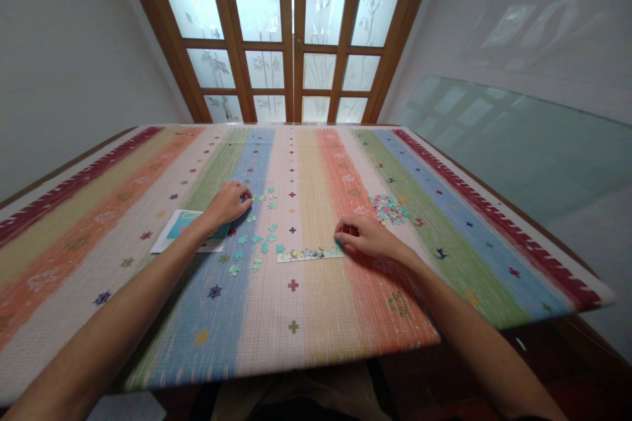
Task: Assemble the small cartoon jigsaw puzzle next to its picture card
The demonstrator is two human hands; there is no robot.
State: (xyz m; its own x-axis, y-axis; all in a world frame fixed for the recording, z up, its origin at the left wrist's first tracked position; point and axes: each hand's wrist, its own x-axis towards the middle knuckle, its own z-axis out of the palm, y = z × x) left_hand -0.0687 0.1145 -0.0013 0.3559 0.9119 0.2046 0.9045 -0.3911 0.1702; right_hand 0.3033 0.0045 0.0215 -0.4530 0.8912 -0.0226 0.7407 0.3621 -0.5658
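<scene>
My right hand (pixel 363 235) is closed, its fingertips pinching a teal puzzle piece (pixel 338 244) at the right end of a joined strip of puzzle pieces (pixel 309 254). My left hand (pixel 231 202) has its fingers curled together beside loose green puzzle pieces (pixel 261 198); whether one is between the fingertips I cannot make out. More loose teal puzzle pieces (pixel 257 238) lie scattered between the left hand and the strip. Under my left forearm is a picture card (pixel 170 231), partly covered by the arm.
A pile of multicoloured puzzle pieces (pixel 390 209) lies beyond my right hand. The striped tablecloth (pixel 266 329) covers the table, its front edge close to my body. Wood-framed glass doors (pixel 266 13) stand behind, and a glass panel (pixel 494 125) is at the right.
</scene>
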